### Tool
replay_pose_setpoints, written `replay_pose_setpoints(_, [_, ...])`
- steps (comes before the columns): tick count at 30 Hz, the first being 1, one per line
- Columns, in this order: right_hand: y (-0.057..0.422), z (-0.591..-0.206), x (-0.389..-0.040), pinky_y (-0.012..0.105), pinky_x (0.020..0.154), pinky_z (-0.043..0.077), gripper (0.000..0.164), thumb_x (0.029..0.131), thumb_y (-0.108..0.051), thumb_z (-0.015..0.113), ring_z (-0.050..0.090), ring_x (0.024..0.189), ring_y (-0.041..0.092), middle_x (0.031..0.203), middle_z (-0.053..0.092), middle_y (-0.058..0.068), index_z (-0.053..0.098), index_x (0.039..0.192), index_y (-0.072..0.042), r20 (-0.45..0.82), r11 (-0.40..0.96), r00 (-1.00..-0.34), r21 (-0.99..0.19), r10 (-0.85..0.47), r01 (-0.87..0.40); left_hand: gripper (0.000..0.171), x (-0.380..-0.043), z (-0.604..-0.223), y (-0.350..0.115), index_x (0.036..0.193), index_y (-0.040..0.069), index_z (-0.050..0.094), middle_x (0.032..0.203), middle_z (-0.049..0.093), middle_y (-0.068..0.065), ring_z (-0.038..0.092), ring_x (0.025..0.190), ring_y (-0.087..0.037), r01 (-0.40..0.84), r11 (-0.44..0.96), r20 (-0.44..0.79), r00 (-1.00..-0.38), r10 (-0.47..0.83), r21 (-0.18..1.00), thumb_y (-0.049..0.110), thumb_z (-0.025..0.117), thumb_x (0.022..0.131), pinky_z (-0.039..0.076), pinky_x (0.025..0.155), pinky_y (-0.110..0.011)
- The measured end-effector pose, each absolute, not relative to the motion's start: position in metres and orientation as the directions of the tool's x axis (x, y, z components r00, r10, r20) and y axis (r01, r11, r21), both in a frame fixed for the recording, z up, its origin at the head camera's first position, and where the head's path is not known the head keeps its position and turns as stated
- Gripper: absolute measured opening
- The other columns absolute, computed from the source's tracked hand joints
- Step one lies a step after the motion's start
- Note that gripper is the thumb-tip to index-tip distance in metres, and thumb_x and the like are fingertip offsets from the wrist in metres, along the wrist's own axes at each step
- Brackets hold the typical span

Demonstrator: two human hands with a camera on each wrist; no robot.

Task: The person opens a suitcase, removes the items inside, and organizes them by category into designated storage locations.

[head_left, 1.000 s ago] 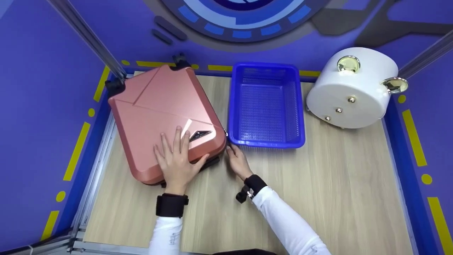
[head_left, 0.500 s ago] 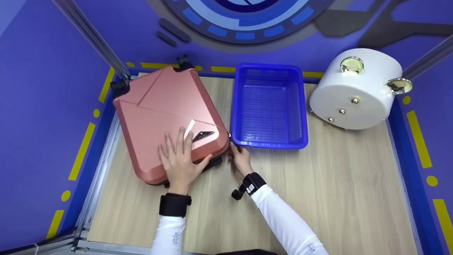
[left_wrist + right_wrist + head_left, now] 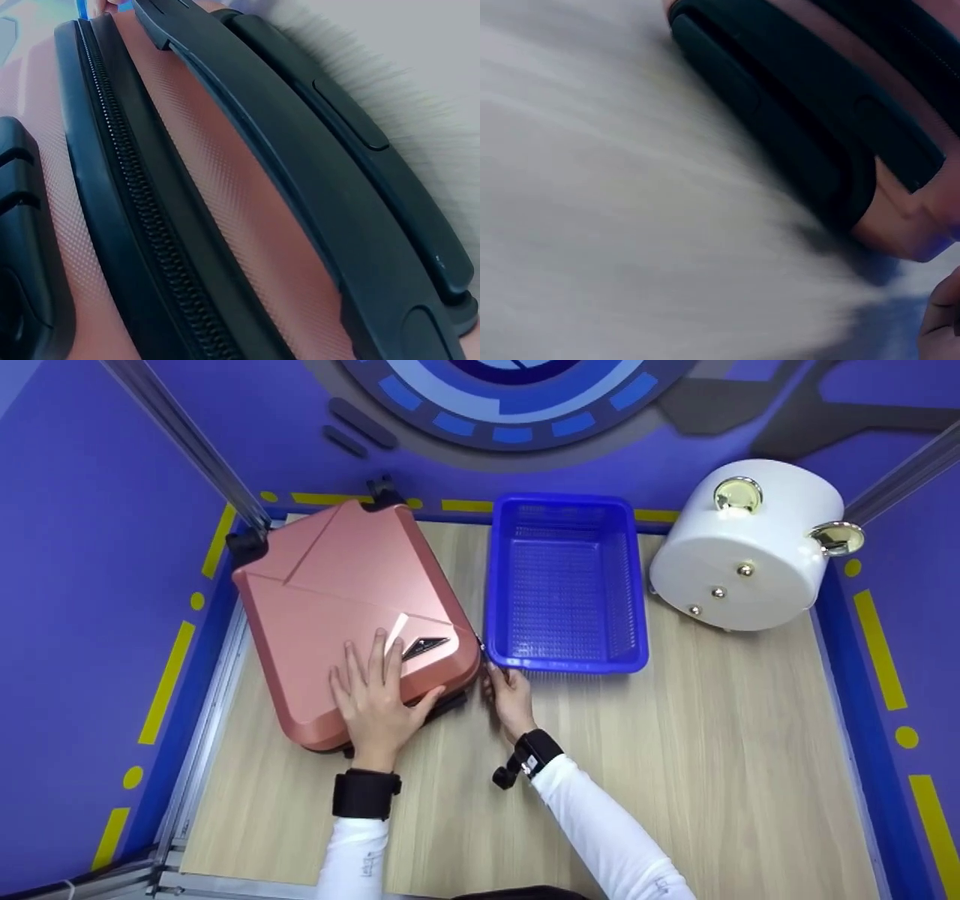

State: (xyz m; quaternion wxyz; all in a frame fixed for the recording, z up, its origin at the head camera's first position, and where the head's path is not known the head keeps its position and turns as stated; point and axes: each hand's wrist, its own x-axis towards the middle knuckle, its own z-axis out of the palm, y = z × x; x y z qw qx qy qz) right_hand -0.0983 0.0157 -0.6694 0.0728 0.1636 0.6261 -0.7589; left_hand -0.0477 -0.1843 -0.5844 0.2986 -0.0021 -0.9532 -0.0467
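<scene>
A pink hard-shell suitcase [image 3: 337, 562] lies flat at the left, its wheels toward the back wall. My left hand [image 3: 373, 701] rests on its lid with fingers spread, beside a black emblem [image 3: 425, 647]. My right hand [image 3: 512, 701] is at the suitcase's near right corner with fingers curled, pinching the zipper pull [image 3: 482, 645]; the fingertips are partly hidden. In the left wrist view the zipper [image 3: 142, 187] runs with meshed teeth along the side, next to the black carry handle [image 3: 270, 142]. Fingers of the right hand [image 3: 941, 322] show at the right wrist view's edge.
A blue plastic basket [image 3: 566, 666] stands right against that corner, close to my right hand. Farther right, a white round container [image 3: 750, 540] with gold handles and knobs lies on its side. Blue walls enclose the wooden tabletop [image 3: 675, 765].
My right hand has moved slightly up along the corner, its fingers now more curled. The left hand stays on the lid, and the suitcase holds its place.
</scene>
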Motion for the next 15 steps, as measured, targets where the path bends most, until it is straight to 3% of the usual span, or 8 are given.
replay_pose_setpoints(9, [0.01,-0.669,-0.083,0.023,0.06,0.045,0.016,0.105,-0.012,0.061,0.055,0.065,0.013,0.079,0.063,0.008,0.065,0.1,0.002,-0.292,-0.219,-0.948,-0.94,0.128,0.261,0.1,-0.047,-0.583,-0.183,0.154,0.021,0.051,0.164,0.043,-0.004,0.036,0.148,-0.048,0.031,0.995,0.562,-0.826,-0.031,0.1,0.087,0.053,0.08,0.027,0.115,-0.071])
replay_pose_setpoints(15, [0.01,-0.668,-0.07,0.022,0.059,0.047,0.019,0.103,-0.009,0.063,0.058,0.066,0.02,0.081,0.065,0.025,0.067,0.1,0.01,-0.182,-0.117,-0.971,-0.979,0.155,0.165,0.1,-0.046,-0.583,-0.184,0.155,0.022,0.05,0.164,0.042,-0.003,0.034,0.15,-0.047,0.025,0.994,0.555,-0.831,-0.041,0.111,0.087,0.055,0.079,0.026,0.116,-0.07])
